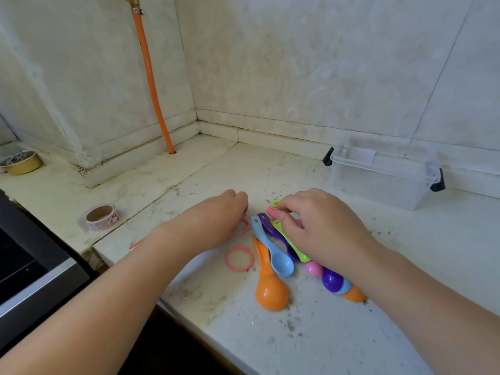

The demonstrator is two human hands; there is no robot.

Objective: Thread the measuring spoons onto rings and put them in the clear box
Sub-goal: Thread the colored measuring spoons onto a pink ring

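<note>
Coloured measuring spoons lie in a pile on the counter: an orange spoon [269, 288], a light blue spoon [273, 255], a purple spoon [270, 226], a green spoon [290, 243] and a pink spoon [272, 211]. My right hand [322, 226] rests on the pile, its fingertips pinching the pink spoon's handle end. My left hand [216, 215] lies curled, fingers down, over a pink ring [244, 227] that is half hidden beneath it. A second pink ring [239, 258] lies free beside the orange spoon. The clear box [378, 171] stands open at the back right.
A roll of patterned tape [101, 216] sits to the left. An orange hose [151, 82] runs down the wall corner into the counter. A yellow bowl [21, 162] stands at the far left. A dark stove edge [32, 266] borders the counter on the left.
</note>
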